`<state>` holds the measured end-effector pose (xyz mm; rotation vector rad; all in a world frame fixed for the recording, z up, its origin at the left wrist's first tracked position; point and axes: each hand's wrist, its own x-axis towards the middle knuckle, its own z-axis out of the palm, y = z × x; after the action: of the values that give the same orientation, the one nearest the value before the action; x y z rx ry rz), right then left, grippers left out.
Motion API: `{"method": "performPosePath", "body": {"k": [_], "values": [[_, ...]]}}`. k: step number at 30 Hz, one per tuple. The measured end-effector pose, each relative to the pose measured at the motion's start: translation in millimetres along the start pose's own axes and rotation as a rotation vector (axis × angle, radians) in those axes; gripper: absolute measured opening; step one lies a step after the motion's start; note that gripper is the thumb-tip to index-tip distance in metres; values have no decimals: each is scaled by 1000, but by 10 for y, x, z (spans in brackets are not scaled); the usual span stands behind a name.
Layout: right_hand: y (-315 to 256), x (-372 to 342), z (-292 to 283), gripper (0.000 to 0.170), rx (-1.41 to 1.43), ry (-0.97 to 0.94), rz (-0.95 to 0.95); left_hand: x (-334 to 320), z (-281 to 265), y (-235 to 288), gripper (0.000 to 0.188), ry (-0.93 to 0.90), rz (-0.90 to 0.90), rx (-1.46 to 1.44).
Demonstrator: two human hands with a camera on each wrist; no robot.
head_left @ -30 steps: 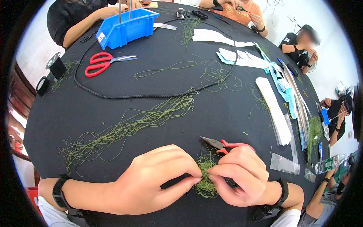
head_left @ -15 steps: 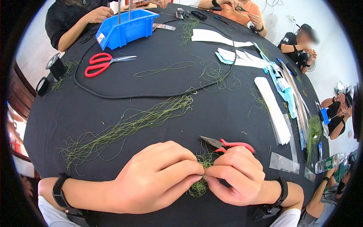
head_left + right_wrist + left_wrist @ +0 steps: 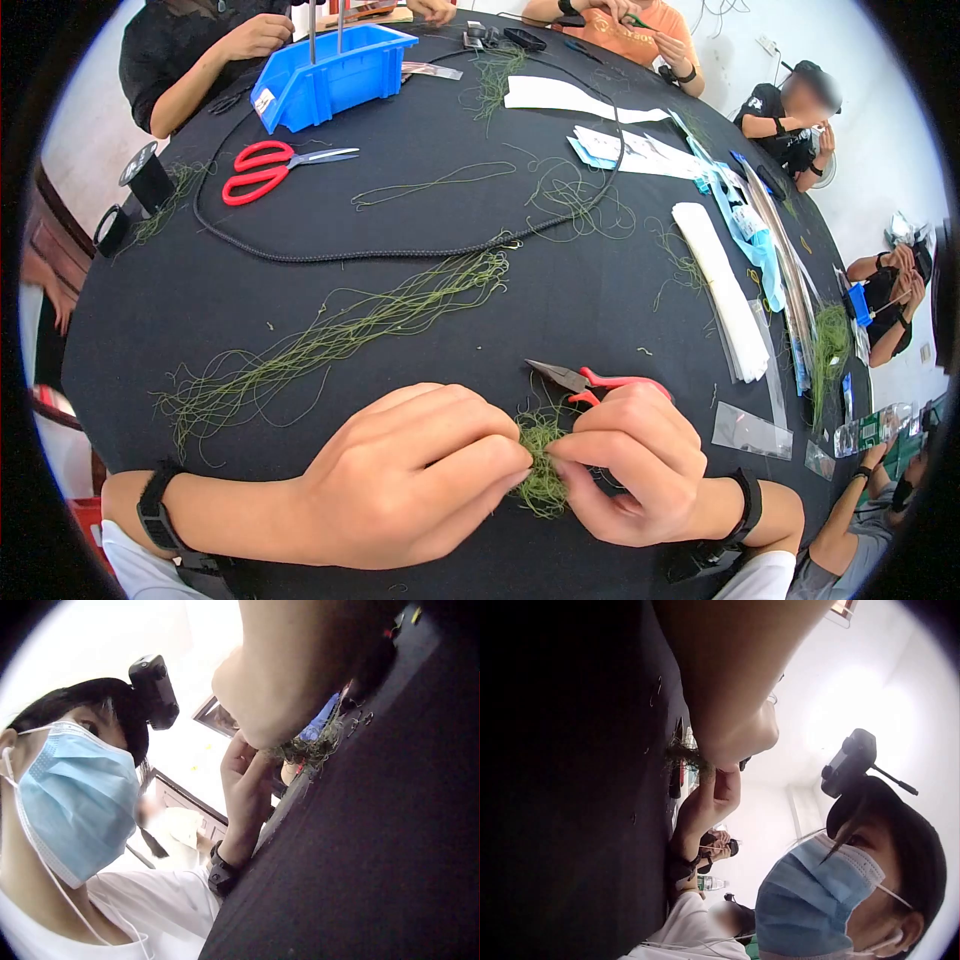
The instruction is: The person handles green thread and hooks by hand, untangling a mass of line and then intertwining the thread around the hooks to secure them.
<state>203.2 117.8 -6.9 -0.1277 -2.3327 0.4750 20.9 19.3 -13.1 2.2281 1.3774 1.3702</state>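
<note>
A tangled clump of green thread (image 3: 543,468) lies between the two hands at the front of the black table. The left hand (image 3: 415,480), thumb and fingers curled together, pinches at the clump's left side. From the right, the right hand (image 3: 635,470) pinches at it with thumb and forefinger. What is between the fingertips is too small to make out. Pliers with red handles (image 3: 622,382) lie just behind the right hand, partly hidden by it. In the right wrist view the thread clump (image 3: 319,750) shows beyond the fingers.
A bundle of long green threads (image 3: 340,330) lies behind the left hand. Farther back are a black cord loop (image 3: 340,256), red scissors (image 3: 262,172) and a blue bin (image 3: 335,85). White strips (image 3: 722,290) and clear bags (image 3: 752,430) lie right. Other people sit around the table.
The fingertips, close together half a second ago, are now farther apart, showing more of the green clump between them. The left hand has shifted slightly down and left.
</note>
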Motion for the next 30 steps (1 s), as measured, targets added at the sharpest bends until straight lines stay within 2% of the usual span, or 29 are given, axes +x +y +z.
{"method": "performPosePath", "body": {"k": [3,17,20,23,30], "values": [[-2,1,6,27,-7,6,-7,36,-43,47,19,-17,-82,-93],[19,-14,26,29,-69,-12,-90,15,-31,-17,21,-23,10,10],[-22,28,-3,28,25,-25,32,13,-28,-28,22,-10,27,29],[5,11,-32,28,36,28,50,14,-26,-31,22,-9,32,28],[17,13,5,27,58,-26,41,1,-1,-43,24,-6,63,34]]}}
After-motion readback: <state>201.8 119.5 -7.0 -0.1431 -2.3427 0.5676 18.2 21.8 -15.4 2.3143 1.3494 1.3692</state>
